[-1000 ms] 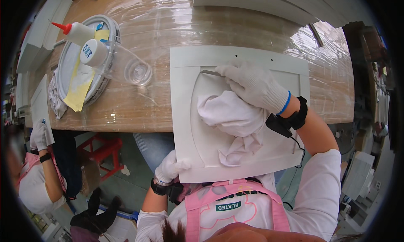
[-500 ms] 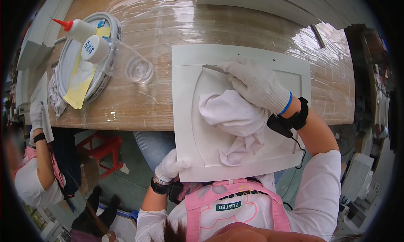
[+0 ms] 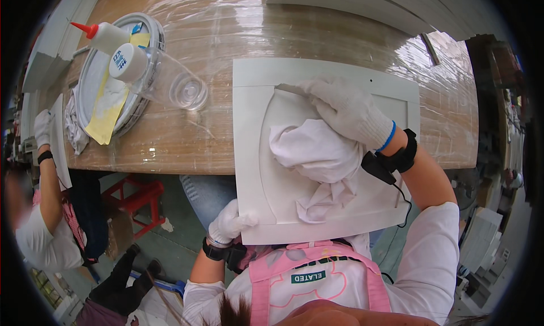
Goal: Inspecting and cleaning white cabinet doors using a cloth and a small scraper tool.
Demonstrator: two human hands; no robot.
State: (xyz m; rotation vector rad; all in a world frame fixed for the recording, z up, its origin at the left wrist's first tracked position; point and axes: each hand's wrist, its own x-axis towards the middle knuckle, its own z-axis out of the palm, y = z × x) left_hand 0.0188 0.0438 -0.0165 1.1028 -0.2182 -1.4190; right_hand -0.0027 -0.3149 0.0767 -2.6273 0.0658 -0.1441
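Observation:
A white cabinet door panel (image 3: 255, 122) with a raised curved moulding lies half on the wooden table, its near end hanging over the edge toward me. My left hand (image 3: 228, 224), in a white glove, grips the panel's near left corner. My right hand (image 3: 347, 110), also gloved, presses a thin flat tool (image 3: 290, 89) against the upper groove of the moulding. A crumpled white cloth (image 3: 311, 156) lies on the panel under and beside that hand.
A round metal tray (image 3: 90, 76) at the table's left holds a glue bottle with a red tip (image 3: 105, 36), a white jar and a yellow cloth. A clear plastic cup (image 3: 187, 90) lies beside it. Another person (image 3: 45, 212) stands at far left. A red stool (image 3: 139, 198) sits below.
The person at the far left has shifted and raised a gloved hand. My hands and the panel have barely moved.

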